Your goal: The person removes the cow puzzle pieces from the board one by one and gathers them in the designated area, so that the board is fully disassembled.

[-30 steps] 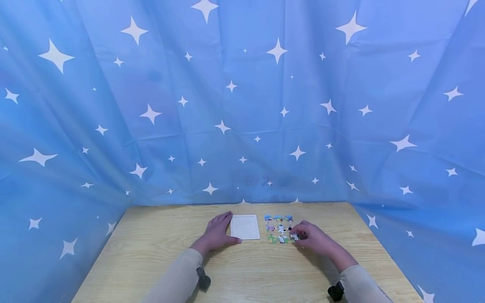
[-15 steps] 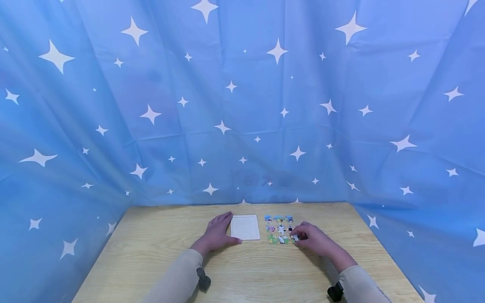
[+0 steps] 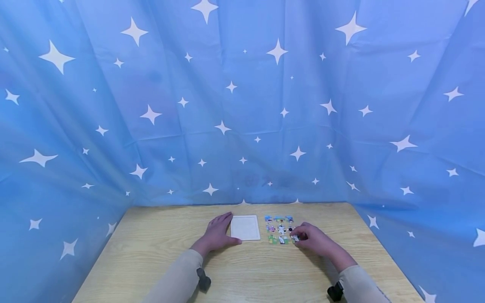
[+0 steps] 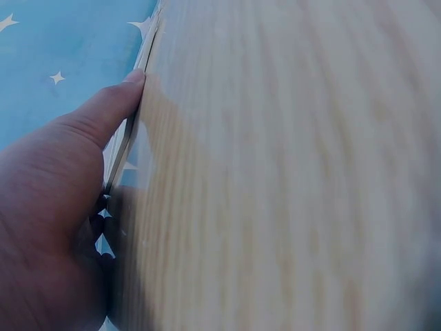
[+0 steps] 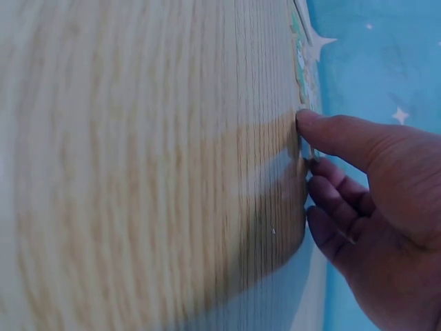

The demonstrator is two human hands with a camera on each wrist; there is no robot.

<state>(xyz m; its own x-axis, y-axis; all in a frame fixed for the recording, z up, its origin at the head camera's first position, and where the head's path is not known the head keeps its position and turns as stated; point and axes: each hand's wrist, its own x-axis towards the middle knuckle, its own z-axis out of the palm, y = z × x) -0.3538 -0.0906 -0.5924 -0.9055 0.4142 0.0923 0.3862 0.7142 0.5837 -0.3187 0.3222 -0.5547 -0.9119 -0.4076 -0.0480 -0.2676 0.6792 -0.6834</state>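
A square white puzzle tray [image 3: 245, 227] with a raised rim lies in the middle of the table. My left hand [image 3: 217, 233] rests against its left side, fingers toward the far left corner and thumb along the near edge. In the left wrist view the straight thumb [image 4: 114, 103] touches the tray's edge. To the right of the tray lie several colourful jigsaw pieces [image 3: 281, 229] in spaced rows. My right hand [image 3: 312, 238] pinches the near-right jigsaw piece [image 3: 294, 238] between thumb and fingers, at table level. The right fingers partly cover that piece and its neighbour.
The light wooden table [image 3: 265, 273] ends at the back against a blue curtain [image 3: 242, 105] with white stars, which also hangs at both sides. Each wrist carries a black camera [image 3: 203, 280]. The middle piece [image 3: 281, 229] looks mostly white.
Both hands stay almost still. The right fingers have shifted very slightly at the near-right jigsaw piece; the tray and other pieces lie as before.
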